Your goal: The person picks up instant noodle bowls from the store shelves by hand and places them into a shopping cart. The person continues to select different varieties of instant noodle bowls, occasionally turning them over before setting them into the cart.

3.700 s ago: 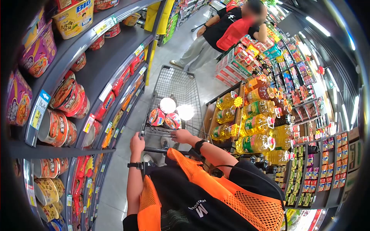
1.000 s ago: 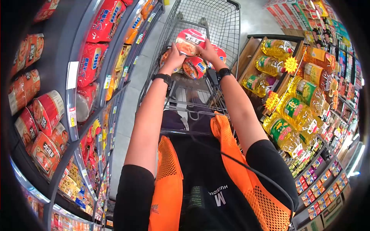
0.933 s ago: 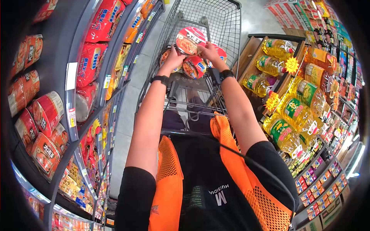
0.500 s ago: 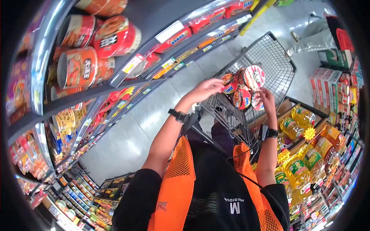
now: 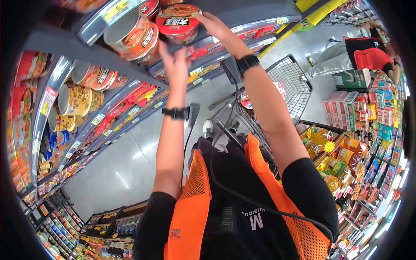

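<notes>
Two hands up at the shelf (image 5: 65,47), as I see it. Shopping cart (image 5: 290,82) stands behind on the aisle floor, noodle bowls (image 5: 247,102) inside, oil bottles (image 5: 342,164) beside. On the shelf edge, a red noodle bowl (image 5: 177,21): right hand (image 5: 212,24) spread over its right side, left hand (image 5: 175,60) open-fingered just below it, touching the underside.

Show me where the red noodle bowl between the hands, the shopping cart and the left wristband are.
red noodle bowl (image 5: 177,22), head view, on its red lid.
shopping cart (image 5: 289,82), head view, on its wire basket wall.
left wristband (image 5: 174,113), head view, on the black strap.
</notes>
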Demonstrator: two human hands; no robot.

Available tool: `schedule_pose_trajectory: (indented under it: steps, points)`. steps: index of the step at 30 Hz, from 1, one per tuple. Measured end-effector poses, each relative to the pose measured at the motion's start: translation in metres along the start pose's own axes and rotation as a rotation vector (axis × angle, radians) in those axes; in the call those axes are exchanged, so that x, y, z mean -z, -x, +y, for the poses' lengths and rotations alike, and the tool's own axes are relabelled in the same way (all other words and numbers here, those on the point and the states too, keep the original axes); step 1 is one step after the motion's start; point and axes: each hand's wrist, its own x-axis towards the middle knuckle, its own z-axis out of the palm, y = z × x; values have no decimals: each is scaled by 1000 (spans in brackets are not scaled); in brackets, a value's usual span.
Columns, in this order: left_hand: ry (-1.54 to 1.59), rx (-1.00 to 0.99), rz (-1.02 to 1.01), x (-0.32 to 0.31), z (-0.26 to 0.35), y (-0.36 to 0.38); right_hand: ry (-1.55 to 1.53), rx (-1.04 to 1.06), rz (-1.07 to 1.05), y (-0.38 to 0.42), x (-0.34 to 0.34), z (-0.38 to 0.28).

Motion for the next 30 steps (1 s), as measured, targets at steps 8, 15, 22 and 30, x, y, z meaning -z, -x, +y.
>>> schedule_pose_trajectory:
  steps: [8, 15, 22, 30]
  points:
    - [36, -122, -279, -31, -3, 6, -195, 193, 80, 62, 20, -39]
    - [-92, 134, -559, -67, -66, 53, 104, 29, 335, 177, 134, 55]
    - [-1166, 292, -1268, -94, -172, 111, -140, -487, 552, 323, 161, 195]
    - [-1360, 455, -1433, -100, -314, 151, 162, -399, 461, 359, 179, 386]
